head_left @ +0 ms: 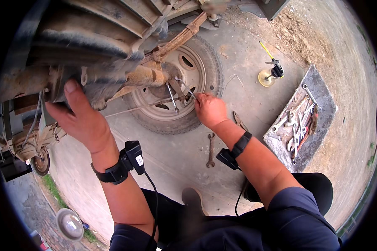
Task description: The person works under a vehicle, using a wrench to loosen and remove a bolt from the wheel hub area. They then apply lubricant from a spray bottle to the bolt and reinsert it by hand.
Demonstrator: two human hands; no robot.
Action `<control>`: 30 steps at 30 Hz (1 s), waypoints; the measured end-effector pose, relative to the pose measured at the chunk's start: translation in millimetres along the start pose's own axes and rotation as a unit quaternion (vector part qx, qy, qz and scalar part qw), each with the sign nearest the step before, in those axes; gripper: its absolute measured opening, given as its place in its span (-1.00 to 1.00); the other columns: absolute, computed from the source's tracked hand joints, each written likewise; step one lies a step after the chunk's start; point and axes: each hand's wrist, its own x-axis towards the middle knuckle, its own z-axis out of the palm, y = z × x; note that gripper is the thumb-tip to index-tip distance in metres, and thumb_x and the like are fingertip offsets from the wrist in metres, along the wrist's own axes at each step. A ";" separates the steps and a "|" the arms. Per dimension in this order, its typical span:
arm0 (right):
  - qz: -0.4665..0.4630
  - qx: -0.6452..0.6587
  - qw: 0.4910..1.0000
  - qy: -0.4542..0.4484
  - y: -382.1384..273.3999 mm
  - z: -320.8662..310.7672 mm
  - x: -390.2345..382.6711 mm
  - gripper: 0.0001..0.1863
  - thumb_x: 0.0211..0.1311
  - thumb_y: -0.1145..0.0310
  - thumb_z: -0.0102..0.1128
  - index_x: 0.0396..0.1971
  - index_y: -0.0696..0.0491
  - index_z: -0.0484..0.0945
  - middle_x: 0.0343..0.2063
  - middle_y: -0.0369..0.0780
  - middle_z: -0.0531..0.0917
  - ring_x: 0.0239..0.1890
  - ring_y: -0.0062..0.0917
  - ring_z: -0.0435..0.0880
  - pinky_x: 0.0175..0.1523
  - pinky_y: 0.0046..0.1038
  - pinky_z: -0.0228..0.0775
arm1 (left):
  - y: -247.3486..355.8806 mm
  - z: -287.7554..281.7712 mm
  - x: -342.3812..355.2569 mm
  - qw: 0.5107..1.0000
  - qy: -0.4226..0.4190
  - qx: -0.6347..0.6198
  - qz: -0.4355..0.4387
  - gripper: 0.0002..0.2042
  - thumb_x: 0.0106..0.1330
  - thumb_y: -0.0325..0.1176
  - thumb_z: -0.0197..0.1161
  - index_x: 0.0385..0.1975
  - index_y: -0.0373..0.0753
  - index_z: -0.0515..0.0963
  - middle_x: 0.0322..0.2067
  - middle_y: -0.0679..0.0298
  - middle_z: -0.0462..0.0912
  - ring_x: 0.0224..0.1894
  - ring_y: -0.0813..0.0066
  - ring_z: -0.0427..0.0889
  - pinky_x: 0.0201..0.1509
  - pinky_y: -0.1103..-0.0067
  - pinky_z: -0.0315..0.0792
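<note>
Overhead at the upper left is a dirty, rusted metal undercarriage with an axle housing (142, 76). My left hand (81, 115) is closed round the edge of a dark metal part (63, 79) there, thumb on top, some fingers hidden behind it. My right hand (209, 108) grips the end of a thin steel wrench (184, 84) angled toward the hub. A second combination wrench (172, 98) lies at an angle by the hub, over the wheel (199, 60). An open-end wrench (210, 152) and pliers (237, 117) lie on the concrete ground below and right of the wheel.
A worn metal tray (326, 94) of several wrenches and tools stands at the right, with a pump oil can (266, 78) beside it. Dirt (295, 35) lies beyond. At the left are more vehicle parts, a small wheel (40, 163) and a round basin (63, 217).
</note>
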 end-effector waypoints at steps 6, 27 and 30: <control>-0.018 -0.018 1.000 -0.005 -4.4 6.9 18.0 -0.83 0.29 0.33 -0.01 -0.23 0.05 0.53 -0.36 -0.11 0.69 -0.35 -0.19 0.73 -0.27 -0.19 0.59 | -1.4 2.5 -2.2 1.000 0.011 0.004 -0.015 -0.27 0.41 0.00 0.16 0.24 -0.63 0.19 0.12 -0.13 0.44 0.06 0.25 0.45 0.25 0.47 0.30; -0.031 -0.099 0.994 0.028 -8.6 20.2 21.0 -0.89 0.27 0.42 -0.05 -0.27 0.02 0.46 -0.42 -0.19 0.69 -0.41 -0.28 0.75 -0.36 -0.26 0.58 | -8.3 -0.5 1.2 0.999 -0.015 0.030 0.028 -0.18 0.42 0.12 0.07 0.30 -0.64 0.14 0.23 -0.31 0.31 0.23 -0.03 0.36 0.38 0.37 0.15; -0.037 -0.090 0.995 0.027 -6.2 23.1 21.0 -0.89 0.26 0.42 -0.04 -0.27 0.03 0.46 -0.43 -0.18 0.69 -0.41 -0.28 0.75 -0.37 -0.26 0.58 | -4.3 2.3 0.5 1.000 -0.010 -0.005 0.005 -0.17 0.41 0.13 0.09 0.29 -0.64 0.15 0.23 -0.29 0.32 0.22 -0.01 0.37 0.37 0.37 0.17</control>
